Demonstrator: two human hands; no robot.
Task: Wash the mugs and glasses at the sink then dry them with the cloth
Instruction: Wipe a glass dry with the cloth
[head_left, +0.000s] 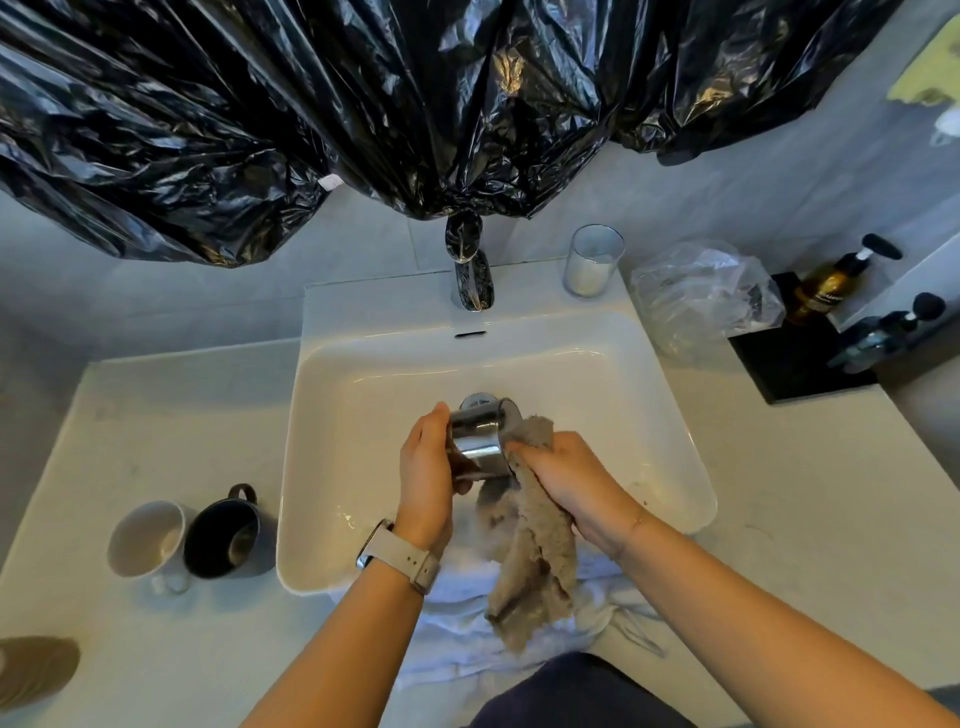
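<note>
Glass (480, 441) sits in my left hand (426, 467), held over the middle of the white sink (332, 415), lying on its side with its open end turned away from me toward the drain (478, 401). My left fingers are wrapped round its shiny wall, thumb on top. My right hand (563, 483) grips the grey-brown cloth (540, 551), bunched against the right side of the glass, and the rest of the cloth hangs down from my fist past the front rim of the sink. A watch with a pale strap (400, 558) sits on my left wrist. Under my forearms a white towel (467, 623) lies draped over the front edge of the bench (156, 415). To the left of the sink, on the bench, a white mug (148, 538) and a black mug (223, 532) lie on their sides, touching each other, mouths turned toward me. Behind the basin stands the dark tap (471, 283), and just to its right on the sink ledge stands another clear glass (594, 260), upright. Farther right a crumpled clear plastic bag (701, 291) rests on the bench beside a black tray (795, 364) carrying an amber pump bottle (831, 283) and a darker pump bottle (883, 332). Black plastic sheeting (363, 104) hangs across the wall above the tap.
</note>
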